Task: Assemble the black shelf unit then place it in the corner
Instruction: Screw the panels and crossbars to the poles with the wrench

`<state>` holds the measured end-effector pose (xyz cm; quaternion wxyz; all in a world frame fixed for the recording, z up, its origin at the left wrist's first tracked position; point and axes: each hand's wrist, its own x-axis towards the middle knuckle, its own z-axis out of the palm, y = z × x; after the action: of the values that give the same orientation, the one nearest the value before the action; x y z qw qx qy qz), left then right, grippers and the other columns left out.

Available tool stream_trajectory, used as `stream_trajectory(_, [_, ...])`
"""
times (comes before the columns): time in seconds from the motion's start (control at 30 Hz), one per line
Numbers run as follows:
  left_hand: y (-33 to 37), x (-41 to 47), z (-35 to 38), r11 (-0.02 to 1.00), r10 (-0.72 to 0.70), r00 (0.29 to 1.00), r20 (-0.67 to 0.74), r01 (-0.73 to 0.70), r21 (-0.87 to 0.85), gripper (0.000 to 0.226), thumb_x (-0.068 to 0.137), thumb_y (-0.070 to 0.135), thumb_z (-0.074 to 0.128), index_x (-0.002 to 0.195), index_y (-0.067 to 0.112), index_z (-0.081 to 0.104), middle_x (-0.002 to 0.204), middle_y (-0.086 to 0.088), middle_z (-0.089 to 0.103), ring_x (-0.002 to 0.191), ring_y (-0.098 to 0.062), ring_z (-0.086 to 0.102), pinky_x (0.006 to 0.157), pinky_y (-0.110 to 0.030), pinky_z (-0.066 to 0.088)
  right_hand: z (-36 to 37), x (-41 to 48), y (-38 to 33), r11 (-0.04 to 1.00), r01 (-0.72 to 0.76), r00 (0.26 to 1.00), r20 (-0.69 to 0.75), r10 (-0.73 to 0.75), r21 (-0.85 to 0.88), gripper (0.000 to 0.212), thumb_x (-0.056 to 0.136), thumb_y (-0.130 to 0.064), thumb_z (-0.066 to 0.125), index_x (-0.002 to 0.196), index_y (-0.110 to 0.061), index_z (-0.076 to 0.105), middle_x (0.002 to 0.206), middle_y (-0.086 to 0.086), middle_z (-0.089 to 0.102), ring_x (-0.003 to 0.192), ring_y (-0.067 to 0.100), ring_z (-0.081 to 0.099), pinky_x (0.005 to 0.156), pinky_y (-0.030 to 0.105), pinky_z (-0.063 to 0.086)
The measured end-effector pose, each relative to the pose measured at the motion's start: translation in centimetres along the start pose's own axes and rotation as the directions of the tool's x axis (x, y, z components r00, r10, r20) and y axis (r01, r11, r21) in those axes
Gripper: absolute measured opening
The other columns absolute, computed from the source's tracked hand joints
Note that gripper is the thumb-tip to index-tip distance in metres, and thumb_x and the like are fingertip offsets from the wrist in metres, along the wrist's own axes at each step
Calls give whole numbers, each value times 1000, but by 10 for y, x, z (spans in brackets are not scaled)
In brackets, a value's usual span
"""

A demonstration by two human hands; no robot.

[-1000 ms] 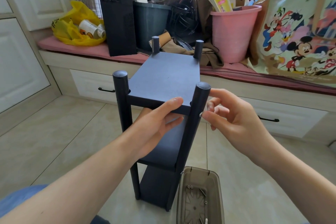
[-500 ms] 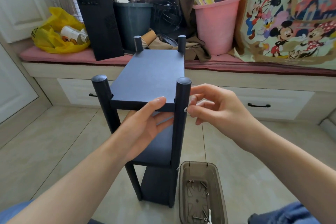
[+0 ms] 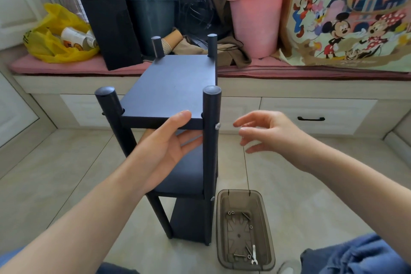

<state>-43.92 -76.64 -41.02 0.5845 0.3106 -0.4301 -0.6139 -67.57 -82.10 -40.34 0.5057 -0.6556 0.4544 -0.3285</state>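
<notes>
The black shelf unit [image 3: 173, 95] stands upright on the tiled floor right in front of the person, with the cushioned bench [image 3: 66, 66] and its clutter beyond it, so it is not yet in any corner. The left hand [image 3: 165, 147] steadies it at the near edge of the top board. The thumb lies on top of that edge and the straight, close-set fingers reach underneath; whether they touch the underside cannot be told. This hold probably stops the tall, narrow frame from rocking while the fastenings are seen to. The right hand [image 3: 266, 133] hovers just to the right of the near right post, apart from it, holding nothing, its fingers spread and loosely bent. It is level with a silver screw head [image 3: 217, 126] that stands a little proud of the post where the top board joins, which suggests this joint is the one in hand and may still need tightening. A brown plastic tray [image 3: 219, 224] sits on the floor just right of the unit's foot, near the right knee, within easy reach. It holds a few loose screws [image 3: 241, 255] and a small white wrench [image 3: 254, 257]. All four posts and three boards look joined, so the assembly seems close to done.
</notes>
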Motion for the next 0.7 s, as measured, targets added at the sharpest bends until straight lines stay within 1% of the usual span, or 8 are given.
stream_trajectory(0.1, [0,0,1,1000,-2,1000,2,2,13,34,95,22,62,127,10,61,129,-15,68,118,-37,67,96,-46,56,4,15,39,975,-172,976,107,188,-141,13,94,-16,65,107,-19,66,95,0,71,80,12,73,65,25,59])
stream_trajectory(0.27, [1,-1,-1,999,3,1000,16,-3,32,25,100,19,56,123,10,61,128,-13,69,118,-35,67,99,-47,55,11,47,107,841,-337,879,179,442,-423,17,98,-20,61,114,-15,62,101,2,68,89,15,71,73,28,61])
stream_trajectory(0.37, [-1,-1,0,999,15,1000,14,-15,50,21,101,19,55,116,16,69,124,-10,71,115,-34,68,99,-46,55,22,59,150,779,-404,823,183,538,-479,18,98,-20,60,116,-15,60,102,3,68,92,17,70,76,28,61])
stream_trajectory(0.47, [-1,0,-1,998,29,1000,-6,-29,63,19,101,19,55,116,15,65,121,-9,72,113,-33,70,95,-42,56,41,65,197,707,-460,756,181,630,-537,22,98,-20,60,118,-11,62,103,4,69,91,18,69,76,29,60])
stream_trajectory(0.5, [-1,0,-1,998,29,1000,-3,-28,62,18,101,18,55,115,14,65,119,-9,73,113,-33,70,94,-41,57,47,65,213,682,-485,738,163,655,-547,20,97,-19,60,115,-10,64,101,5,70,89,19,70,73,28,60])
stream_trajectory(0.57, [-1,-1,0,998,21,1000,11,-22,58,16,100,19,58,112,14,67,119,-9,73,113,-33,69,94,-39,56,61,61,242,630,-503,713,129,690,-592,10,95,-14,57,97,-13,67,92,6,70,83,22,71,69,29,60])
stream_trajectory(0.63, [-2,-1,1,999,14,1000,13,-15,52,22,96,22,60,116,14,65,121,-10,72,115,-33,68,95,-40,56,74,57,271,600,-513,691,119,713,-615,13,93,-15,56,82,-18,62,85,6,69,75,22,70,62,28,59])
stream_trajectory(0.7, [-2,-1,0,999,12,1000,1,-12,44,25,95,24,61,117,13,63,122,-10,72,116,-34,68,95,-41,56,85,52,296,583,-525,672,118,731,-619,5,94,-18,58,93,-16,62,93,7,68,82,21,70,58,25,56])
